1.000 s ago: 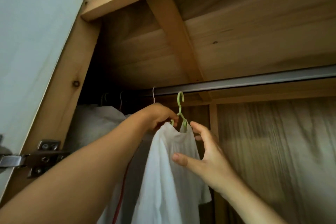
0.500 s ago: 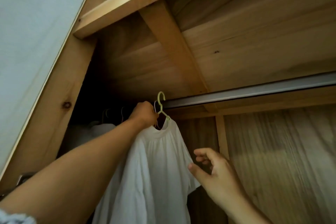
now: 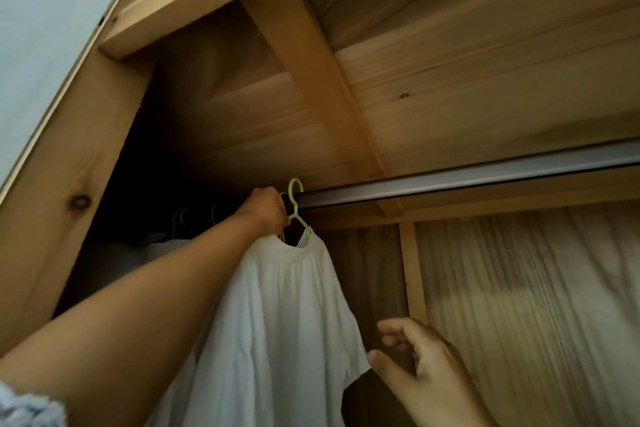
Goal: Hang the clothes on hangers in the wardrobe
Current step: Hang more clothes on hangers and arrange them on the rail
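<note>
Since a second ago I am seeing the green hanger (image 3: 296,204) lifted up to the rail (image 3: 450,180), and my right hand (image 3: 426,371) dropping away from the white shirt (image 3: 277,322). Nearest me, that right hand is hovering just beside the shirt's sleeve hem, fingers loosely curled, holding nothing. Farther up, my left hand (image 3: 266,210) is gripping the hanger below its hook, which is sitting at the rail. Behind, other garments (image 3: 156,246) are hanging in the dark corner of the wardrobe (image 3: 311,80).

Bare rail (image 3: 485,177) rightward; hung clothes (image 3: 114,260) crowding the left
</note>
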The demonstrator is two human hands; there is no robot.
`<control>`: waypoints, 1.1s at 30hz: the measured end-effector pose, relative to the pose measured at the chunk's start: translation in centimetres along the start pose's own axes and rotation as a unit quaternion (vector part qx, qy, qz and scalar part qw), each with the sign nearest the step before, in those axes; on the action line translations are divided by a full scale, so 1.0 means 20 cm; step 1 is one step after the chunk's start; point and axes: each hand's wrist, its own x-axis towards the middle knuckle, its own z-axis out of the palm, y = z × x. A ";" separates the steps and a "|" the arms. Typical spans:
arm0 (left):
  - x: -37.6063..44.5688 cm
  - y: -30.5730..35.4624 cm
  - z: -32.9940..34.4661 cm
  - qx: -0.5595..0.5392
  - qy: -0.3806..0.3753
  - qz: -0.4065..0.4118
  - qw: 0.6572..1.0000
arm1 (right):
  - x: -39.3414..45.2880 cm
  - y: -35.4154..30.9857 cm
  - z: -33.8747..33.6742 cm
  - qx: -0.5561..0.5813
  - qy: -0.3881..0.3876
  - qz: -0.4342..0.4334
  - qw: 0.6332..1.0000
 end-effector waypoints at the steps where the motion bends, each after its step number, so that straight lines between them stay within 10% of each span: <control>1: 0.00 0.01 0.00 0.014 -0.008 0.007 1.000 | -0.01 0.00 0.00 0.000 -0.002 0.004 1.000; 9: -0.02 0.00 0.08 0.087 -0.032 0.039 0.995 | -0.09 -0.01 -0.04 -0.004 -0.009 0.035 0.999; 14: -0.17 -0.01 0.11 0.242 0.091 0.129 0.957 | -0.12 -0.04 -0.08 0.013 0.002 0.037 0.999; 19: -0.44 0.05 0.18 0.141 0.136 0.240 0.951 | -0.18 -0.11 -0.11 0.052 0.018 0.034 0.998; 33: -1.65 -0.13 0.12 -0.013 -0.028 0.056 0.998 | -0.75 -0.11 0.10 0.161 -0.014 0.013 0.987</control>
